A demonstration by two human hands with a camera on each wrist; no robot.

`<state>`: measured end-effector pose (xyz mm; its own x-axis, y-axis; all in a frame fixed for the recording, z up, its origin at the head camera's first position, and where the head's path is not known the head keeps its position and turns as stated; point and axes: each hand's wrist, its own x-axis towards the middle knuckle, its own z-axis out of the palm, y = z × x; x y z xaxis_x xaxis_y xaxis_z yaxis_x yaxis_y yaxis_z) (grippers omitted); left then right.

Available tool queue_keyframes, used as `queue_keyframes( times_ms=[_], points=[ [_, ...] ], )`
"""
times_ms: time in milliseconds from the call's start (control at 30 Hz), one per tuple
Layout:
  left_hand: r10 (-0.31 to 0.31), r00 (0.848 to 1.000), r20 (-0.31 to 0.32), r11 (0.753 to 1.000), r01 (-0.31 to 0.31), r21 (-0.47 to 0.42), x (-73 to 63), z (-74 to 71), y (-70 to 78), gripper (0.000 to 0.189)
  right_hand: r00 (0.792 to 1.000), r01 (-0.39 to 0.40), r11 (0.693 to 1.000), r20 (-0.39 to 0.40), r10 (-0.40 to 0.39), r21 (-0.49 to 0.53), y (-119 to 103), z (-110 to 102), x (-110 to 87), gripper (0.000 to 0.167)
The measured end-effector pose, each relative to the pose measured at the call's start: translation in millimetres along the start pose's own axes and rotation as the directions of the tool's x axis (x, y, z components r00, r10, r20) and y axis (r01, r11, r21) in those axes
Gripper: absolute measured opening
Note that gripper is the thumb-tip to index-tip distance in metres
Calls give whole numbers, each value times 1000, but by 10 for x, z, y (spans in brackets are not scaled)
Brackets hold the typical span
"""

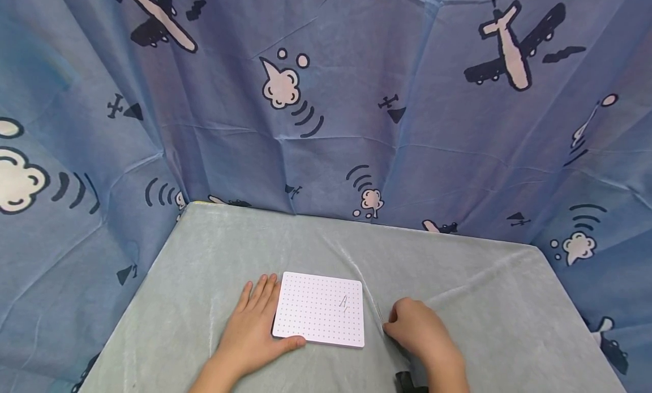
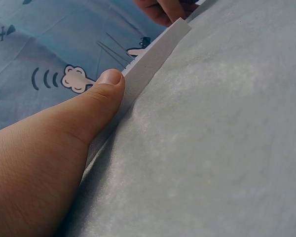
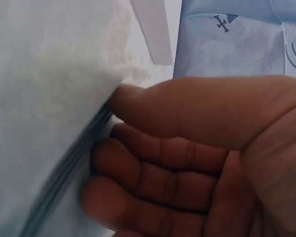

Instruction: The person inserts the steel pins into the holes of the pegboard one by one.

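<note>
A flat white board with a grid of small holes lies on the table. Two thin metal sticks stand up from its right part, and in the left wrist view the same sticks rise above its side. My left hand rests flat at the board's left edge, fingers straight and thumb along the near edge. To the right of the board, my right hand is bent low over the cloth. Its thumb and fingertips pinch thin dark sticks; how many, I cannot tell.
A pale grey-green cloth with a few creases covers the table. Behind it and at both sides hangs a blue curtain printed with planes and clouds. A black strap piece shows below my right wrist.
</note>
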<state>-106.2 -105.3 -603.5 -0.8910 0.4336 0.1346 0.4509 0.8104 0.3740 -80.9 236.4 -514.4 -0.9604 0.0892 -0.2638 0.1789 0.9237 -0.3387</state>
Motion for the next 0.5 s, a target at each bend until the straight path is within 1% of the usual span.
queue_keyframes(
  times_ms=[267, 500],
  points=[
    [-3, 1000, 3, 1000, 3, 6, 2, -2, 3, 134, 1000, 23, 1000, -8, -23, -14, -39, 30, 0, 17],
    [3, 1000, -8, 1000, -2, 1, 4, -3, 4, 134, 1000, 18, 1000, -1, -18, -23, -75, 85, 1, 19]
  ],
)
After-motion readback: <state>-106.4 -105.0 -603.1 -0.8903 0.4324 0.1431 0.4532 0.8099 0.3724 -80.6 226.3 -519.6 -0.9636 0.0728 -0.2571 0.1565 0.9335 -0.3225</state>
